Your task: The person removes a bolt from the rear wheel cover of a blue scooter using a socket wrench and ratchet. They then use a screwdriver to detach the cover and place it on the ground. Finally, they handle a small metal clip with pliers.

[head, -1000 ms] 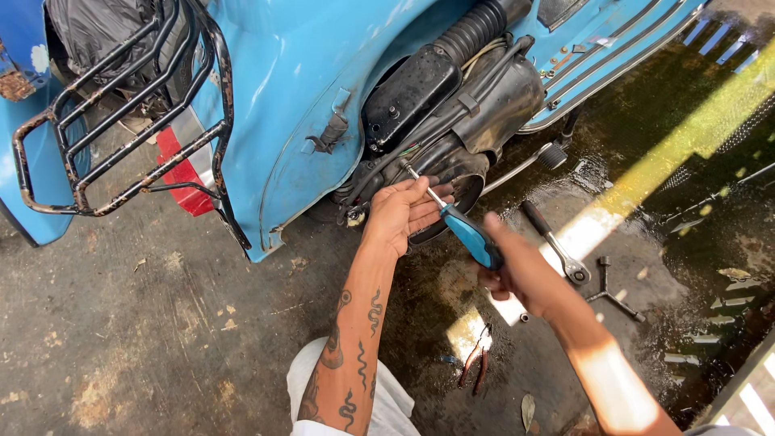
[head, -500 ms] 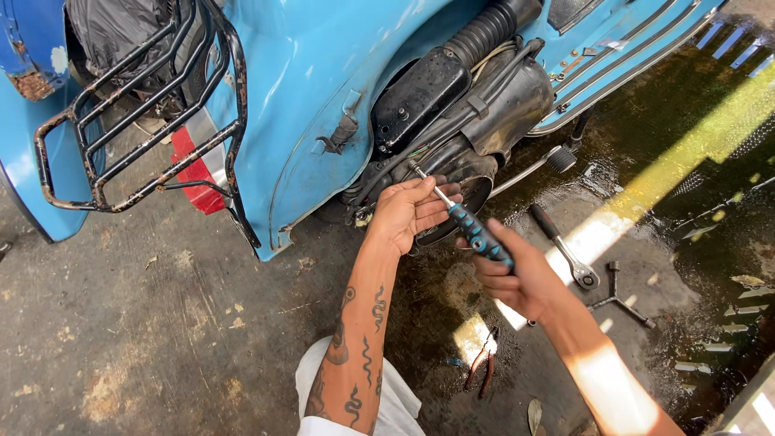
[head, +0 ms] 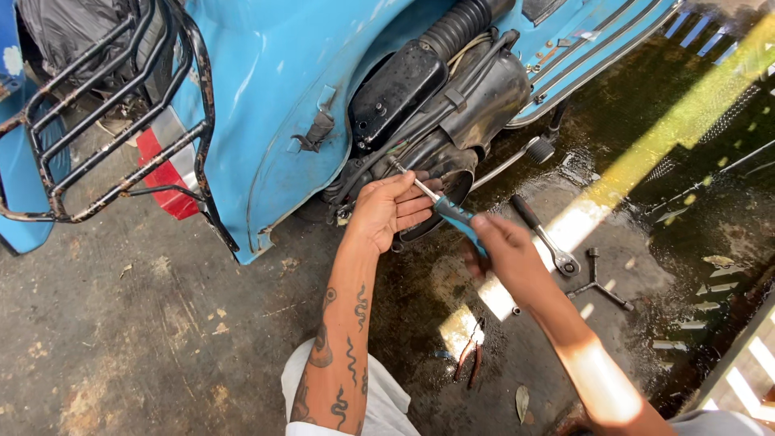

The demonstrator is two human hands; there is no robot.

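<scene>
Right hand (head: pixel 507 257) wrapped round the teal-handled screwdriver with thin metal shaft (head: pixel 440 203) — grip much as half a second ago, handle now angled lower. Left hand (head: pixel 389 211) still pinches the shaft near its tip, fingers curled, against the dark greasy engine (head: pixel 452 121) of the light-blue scooter (head: pixel 274 89). Black-handled ratchet wrench (head: pixel 542 234) lies on wet concrete floor (head: pixel 121 339) — unmoved.

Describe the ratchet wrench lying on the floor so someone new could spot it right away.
Start at the blue scooter lying on its side, then go down to the wet concrete below its engine. The ratchet wrench lies just beyond the right hand. Unlike the cross-shaped tool beside it, it is one straight bar with a black grip.
</scene>
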